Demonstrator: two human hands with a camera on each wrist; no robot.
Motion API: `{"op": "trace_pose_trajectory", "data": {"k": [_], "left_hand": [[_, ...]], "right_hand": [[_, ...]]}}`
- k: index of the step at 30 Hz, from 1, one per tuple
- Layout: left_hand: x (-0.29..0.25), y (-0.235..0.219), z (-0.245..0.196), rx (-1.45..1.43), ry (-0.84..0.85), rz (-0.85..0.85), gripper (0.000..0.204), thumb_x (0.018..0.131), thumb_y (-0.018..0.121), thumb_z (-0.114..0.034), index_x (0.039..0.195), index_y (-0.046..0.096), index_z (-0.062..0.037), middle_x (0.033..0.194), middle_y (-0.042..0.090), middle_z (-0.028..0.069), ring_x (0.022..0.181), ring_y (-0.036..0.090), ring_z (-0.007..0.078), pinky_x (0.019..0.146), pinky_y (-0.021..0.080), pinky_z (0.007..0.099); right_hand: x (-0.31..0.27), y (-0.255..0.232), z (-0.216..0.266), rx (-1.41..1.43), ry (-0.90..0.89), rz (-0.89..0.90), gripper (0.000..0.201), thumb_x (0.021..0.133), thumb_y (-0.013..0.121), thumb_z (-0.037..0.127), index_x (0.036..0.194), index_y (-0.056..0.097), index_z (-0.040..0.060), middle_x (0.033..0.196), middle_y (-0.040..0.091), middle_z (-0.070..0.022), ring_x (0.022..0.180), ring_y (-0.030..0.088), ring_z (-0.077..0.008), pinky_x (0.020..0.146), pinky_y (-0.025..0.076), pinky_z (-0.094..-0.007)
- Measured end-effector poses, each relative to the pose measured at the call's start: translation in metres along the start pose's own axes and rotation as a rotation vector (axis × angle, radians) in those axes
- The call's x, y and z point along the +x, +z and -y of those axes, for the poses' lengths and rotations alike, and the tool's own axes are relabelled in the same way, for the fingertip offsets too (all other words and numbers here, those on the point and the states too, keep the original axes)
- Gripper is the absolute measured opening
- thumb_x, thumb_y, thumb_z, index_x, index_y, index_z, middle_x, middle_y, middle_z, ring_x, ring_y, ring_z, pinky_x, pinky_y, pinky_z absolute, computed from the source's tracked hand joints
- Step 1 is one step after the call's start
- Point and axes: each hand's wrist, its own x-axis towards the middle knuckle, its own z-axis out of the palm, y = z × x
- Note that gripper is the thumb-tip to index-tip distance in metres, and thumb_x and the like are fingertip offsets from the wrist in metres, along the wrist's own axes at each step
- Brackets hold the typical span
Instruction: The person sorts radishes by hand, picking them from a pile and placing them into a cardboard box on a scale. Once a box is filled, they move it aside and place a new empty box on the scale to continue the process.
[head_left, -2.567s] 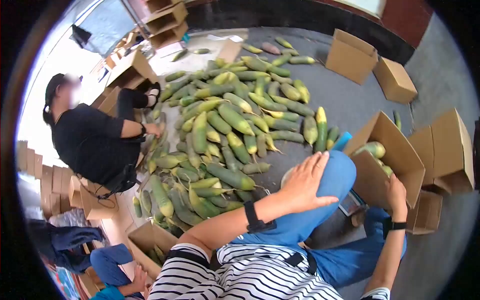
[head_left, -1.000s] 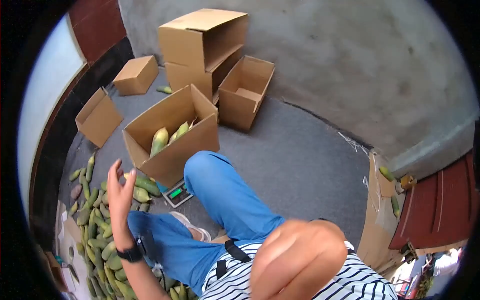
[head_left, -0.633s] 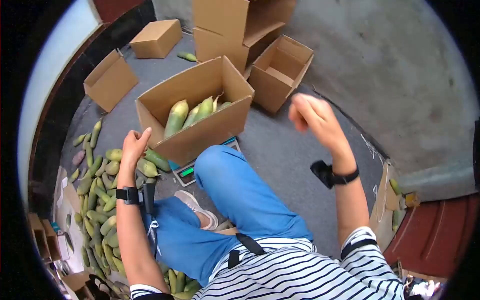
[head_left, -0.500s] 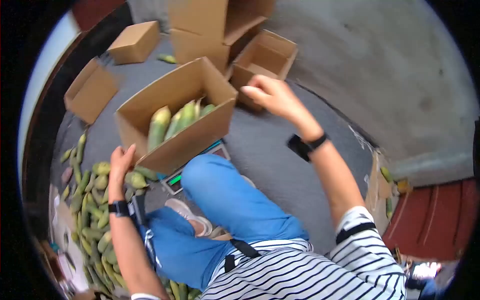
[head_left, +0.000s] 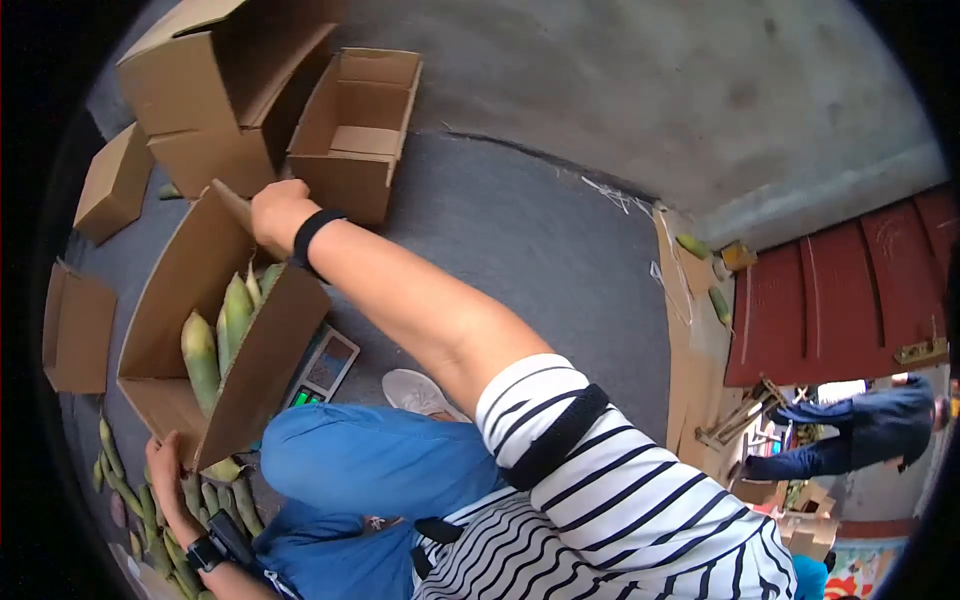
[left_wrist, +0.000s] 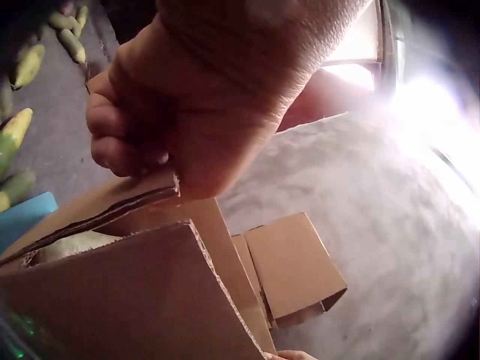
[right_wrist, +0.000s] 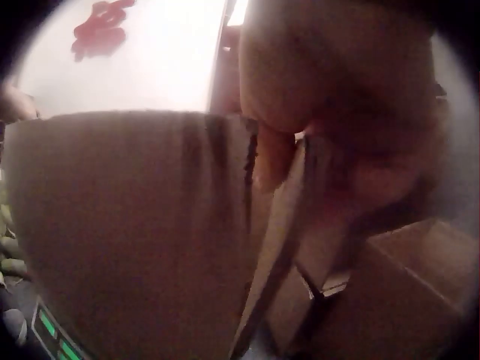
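Observation:
An open cardboard box (head_left: 265, 355) stands tilted in the head view, with several green radishes (head_left: 202, 360) inside. My left hand (head_left: 165, 465) grips its near-left end; in the left wrist view, that hand (left_wrist: 202, 105) has its fingers curled over the cardboard edge. At the opposite end, my right hand (head_left: 280, 210) holds the top edge of the end wall. The right wrist view shows the right hand's thumb (right_wrist: 274, 161) on the inner side of that wall. A digital scale (head_left: 328, 362) with a green display shows beside the box's lower side, partly hidden by it.
Stacked cardboard boxes (head_left: 195, 90) and an open carton (head_left: 350, 170) stand beyond, near the grey wall (head_left: 640, 90). Two more cartons are at left. Loose green radishes (head_left: 155, 520) lie at lower left. A red door (head_left: 840, 290) and a person (head_left: 860, 430) appear at right.
The head view has swung right from the radish pile. My right hand, raised and off the box half a second ago, has come onto its far end; my left hand stays at the near end.

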Motion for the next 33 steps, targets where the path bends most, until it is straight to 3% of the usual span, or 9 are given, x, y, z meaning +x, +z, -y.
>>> {"op": "trace_pose_trajectory", "data": {"k": [8,13,17,20,22,25,29,31,33], "left_hand": [[-0.018,0.004,-0.03,0.037,0.054,-0.029,0.016,0.084,0.052,-0.015,0.091,0.057,-0.0015,0.069,0.058,0.0029,0.044,0.045,0.0082,0.037,0.031,0.0251],[-0.047,0.042,-0.098,0.079,0.226,0.032,0.016,0.085,0.052,-0.013,0.093,0.058,-0.0001,0.073,0.059,0.0039,0.055,0.049,0.0082,0.046,0.037,0.0246],[-0.086,0.14,-0.175,0.3,0.592,0.073,0.019,0.08,0.057,-0.01,0.093,0.057,0.0042,0.078,0.059,0.012,0.072,0.054,0.0168,0.065,0.044,0.0314],[-0.103,0.237,-0.209,0.485,0.679,0.311,0.023,0.076,0.055,-0.012,0.09,0.059,0.0052,0.083,0.06,0.0266,0.079,0.059,0.04,0.07,0.047,0.0419],[-0.148,0.306,-0.243,0.535,0.587,0.477,0.021,0.077,0.055,-0.014,0.088,0.061,0.0033,0.077,0.061,0.0259,0.076,0.06,0.0414,0.069,0.048,0.0454],[-0.182,0.392,-0.227,0.467,0.898,0.6,0.022,0.083,0.054,-0.019,0.082,0.057,0.0029,0.076,0.06,0.0255,0.076,0.059,0.0427,0.066,0.046,0.0483],[-0.245,0.351,-0.29,0.44,1.137,0.742,0.02,0.089,0.053,-0.017,0.086,0.053,0.003,0.075,0.058,0.0212,0.065,0.059,0.0272,0.06,0.046,0.0378],[-0.241,0.31,-0.299,0.389,0.966,0.781,0.02,0.087,0.056,-0.018,0.086,0.052,0.0012,0.08,0.059,0.0202,0.068,0.058,0.036,0.063,0.047,0.0403],[-0.219,0.279,-0.279,0.255,0.852,0.692,0.016,0.087,0.058,-0.012,0.096,0.054,0.0011,0.08,0.058,0.0114,0.068,0.058,0.0176,0.061,0.047,0.029]], "right_hand": [[-0.02,0.021,-0.034,0.155,-0.05,-0.068,0.025,0.071,0.061,0.02,0.092,0.071,0.0094,0.091,0.068,-0.0127,0.088,0.066,-0.0283,0.072,0.051,-0.0358],[-0.134,0.021,-0.13,0.324,0.077,-0.139,0.037,0.08,0.054,0.036,0.086,0.068,0.0024,0.087,0.066,-0.0178,0.085,0.063,-0.0347,0.074,0.05,-0.0443],[-0.243,0.063,-0.222,0.349,0.355,-0.14,0.038,0.084,0.053,0.042,0.089,0.068,0.0075,0.087,0.066,-0.0177,0.083,0.062,-0.0361,0.072,0.049,-0.0452],[-0.349,0.093,-0.282,0.378,0.6,-0.149,0.041,0.084,0.052,0.046,0.088,0.068,0.0081,0.086,0.066,-0.0167,0.083,0.062,-0.0349,0.07,0.049,-0.0438],[-0.421,0.106,-0.309,0.345,0.77,-0.154,0.042,0.084,0.053,0.044,0.088,0.068,0.0056,0.089,0.065,-0.0198,0.086,0.061,-0.0376,0.074,0.048,-0.0474],[-0.531,0.139,-0.351,0.353,1.047,-0.118,0.044,0.081,0.055,0.047,0.091,0.068,0.0061,0.092,0.065,-0.0198,0.087,0.062,-0.0361,0.074,0.048,-0.0458],[-0.657,0.219,-0.393,0.33,1.427,-0.05,0.04,0.082,0.056,0.038,0.101,0.065,0.0032,0.103,0.063,-0.0212,0.096,0.06,-0.0368,0.082,0.047,-0.0442],[-0.68,0.193,-0.371,0.122,1.475,-0.209,0.034,0.082,0.055,0.031,0.094,0.065,0.0006,0.094,0.063,-0.0242,0.093,0.059,-0.039,0.083,0.045,-0.0434],[-0.709,0.189,-0.39,0.267,1.723,-0.289,0.033,0.082,0.054,0.016,0.111,0.056,-0.0006,0.109,0.059,-0.0239,0.102,0.056,-0.0384,0.088,0.043,-0.043]]}}
